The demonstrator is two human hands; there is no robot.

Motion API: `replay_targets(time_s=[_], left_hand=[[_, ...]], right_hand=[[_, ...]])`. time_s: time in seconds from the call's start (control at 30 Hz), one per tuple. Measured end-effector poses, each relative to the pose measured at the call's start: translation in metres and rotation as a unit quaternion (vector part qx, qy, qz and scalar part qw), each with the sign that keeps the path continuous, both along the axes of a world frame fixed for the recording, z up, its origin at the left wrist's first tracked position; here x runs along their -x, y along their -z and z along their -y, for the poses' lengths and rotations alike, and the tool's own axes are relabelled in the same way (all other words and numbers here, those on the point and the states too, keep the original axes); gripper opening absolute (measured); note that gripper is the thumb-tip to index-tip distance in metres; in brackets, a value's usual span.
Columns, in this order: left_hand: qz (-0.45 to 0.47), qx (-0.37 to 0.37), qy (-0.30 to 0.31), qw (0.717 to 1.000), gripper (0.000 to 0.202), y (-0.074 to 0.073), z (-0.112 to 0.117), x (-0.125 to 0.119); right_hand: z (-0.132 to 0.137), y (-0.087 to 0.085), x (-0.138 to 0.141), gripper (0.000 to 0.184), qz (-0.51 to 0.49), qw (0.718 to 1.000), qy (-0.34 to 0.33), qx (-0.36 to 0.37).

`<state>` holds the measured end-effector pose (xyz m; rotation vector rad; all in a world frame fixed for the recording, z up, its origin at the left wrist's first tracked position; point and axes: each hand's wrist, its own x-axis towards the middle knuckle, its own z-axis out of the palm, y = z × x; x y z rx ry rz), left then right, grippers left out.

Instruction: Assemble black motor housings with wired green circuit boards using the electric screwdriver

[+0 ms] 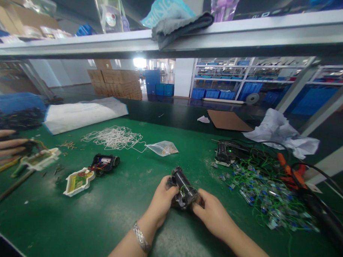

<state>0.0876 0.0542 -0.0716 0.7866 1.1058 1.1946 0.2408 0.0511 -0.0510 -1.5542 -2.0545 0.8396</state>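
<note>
A black plastic housing [183, 186] with a tube-like part and a thin green wire is held a little above the green table. My left hand [164, 195] is closed on its left side, thumb on top. On its lower right end my right hand [209, 208] is closed too, with the fingertips partly hidden behind it. To the left lies a similar black unit [105, 163] joined by red wires to a white shell with a green circuit board [79, 181]. Many small clear and blue parts on green wires [266, 199] are heaped to the right.
Beyond my hands are a plastic bag of small parts [163, 148] and tangled white cord [115, 137]. Orange-handled pliers [292, 172] and a black tool [225, 152] lie right. Another person's hand [4, 147] is at far left. A shelf [248, 33] spans overhead.
</note>
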Motion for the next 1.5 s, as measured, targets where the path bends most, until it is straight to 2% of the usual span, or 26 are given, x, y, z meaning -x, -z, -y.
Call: replay_targets(time_s=[0.1,0.2,0.33,0.37,0.4,0.47,0.57,0.67,0.73,0.8,0.9,0.97,1.03,1.1,1.13,1.2,1.23,1.27,1.33,1.4,1.43,1.5], left_hand=[[-0.143,-0.066,0.027,0.987,0.023,0.007,-0.001,0.003],[-0.29,-0.131,-0.01,0.948,0.013,0.01,-0.001,0.007],[-0.358,-0.149,-0.123,0.913,0.009,0.002,0.001,0.01],[-0.363,-0.151,-0.133,0.91,0.005,-0.002,0.002,0.011],[-0.364,-0.157,-0.125,0.91,0.012,-0.005,0.003,0.011],[-0.355,-0.173,-0.062,0.917,0.024,-0.011,0.006,0.01],[-0.348,-0.195,0.038,0.916,0.02,-0.015,0.01,0.007],[-0.338,-0.215,0.065,0.914,0.015,-0.017,0.011,0.007],[-0.297,-0.2,0.068,0.931,0.015,-0.019,0.011,0.009],[-0.218,-0.163,0.08,0.959,0.019,-0.021,0.011,0.01],[-0.042,-0.109,0.102,0.988,0.025,-0.023,0.012,0.008],[0.074,-0.091,0.093,0.989,0.026,-0.025,0.014,0.006],[0.146,-0.083,0.068,0.983,0.025,-0.025,0.014,0.005],[0.156,-0.104,0.053,0.981,0.024,-0.023,0.014,0.005],[0.132,-0.129,0.055,0.981,0.026,-0.022,0.015,0.005],[0.0,-0.206,0.079,0.975,0.034,-0.018,0.016,0.005],[-0.1,-0.252,0.094,0.958,0.039,-0.016,0.017,0.004],[-0.208,-0.296,0.107,0.926,0.042,-0.015,0.018,0.003],[-0.393,-0.361,0.124,0.836,0.045,-0.012,0.019,-0.002],[-0.499,-0.388,0.126,0.764,0.041,-0.009,0.017,-0.008],[-0.529,-0.389,0.123,0.744,0.039,-0.007,0.015,-0.011],[-0.56,-0.384,0.115,0.725,0.036,-0.002,0.011,-0.015]], right_hand=[[0.0,-0.004,-0.009,0.018,0.039,0.999,-0.001,0.008],[0.004,-0.005,-0.013,0.02,0.061,0.998,0.006,0.012],[0.011,-0.002,-0.011,0.019,0.067,0.997,0.016,0.016],[0.012,-0.001,-0.011,0.019,0.065,0.998,0.02,0.017],[0.013,-0.001,-0.01,0.019,0.062,0.998,0.025,0.016],[0.014,0.0,-0.009,0.019,0.056,0.998,0.03,0.016],[0.015,0.003,-0.009,0.019,0.046,0.998,0.033,0.02],[0.015,0.008,-0.011,0.018,0.036,0.998,0.031,0.038],[0.016,0.011,-0.012,0.017,0.03,0.998,0.026,0.045],[0.016,0.012,-0.013,0.016,0.024,0.998,0.023,0.044],[0.017,0.013,-0.014,0.017,0.01,0.999,0.023,0.035],[0.017,0.013,-0.014,0.017,-0.004,1.0,0.018,0.024],[0.018,0.013,-0.013,0.017,-0.013,1.0,0.012,0.012],[0.019,0.013,-0.012,0.017,-0.015,1.0,0.009,0.006],[0.02,0.013,-0.011,0.016,-0.016,1.0,0.009,0.005],[0.021,0.014,-0.01,0.016,-0.018,1.0,0.008,0.009],[0.022,0.014,-0.009,0.016,-0.022,1.0,0.006,0.011],[0.022,0.015,-0.009,0.016,-0.027,1.0,0.006,0.01],[0.022,0.017,-0.01,0.015,-0.041,0.999,0.007,0.002],[0.02,0.02,-0.013,0.012,-0.051,0.999,0.012,-0.011],[0.02,0.02,-0.014,0.011,-0.05,0.999,0.016,-0.013],[0.018,0.02,-0.017,0.009,-0.034,0.999,0.026,-0.003]])
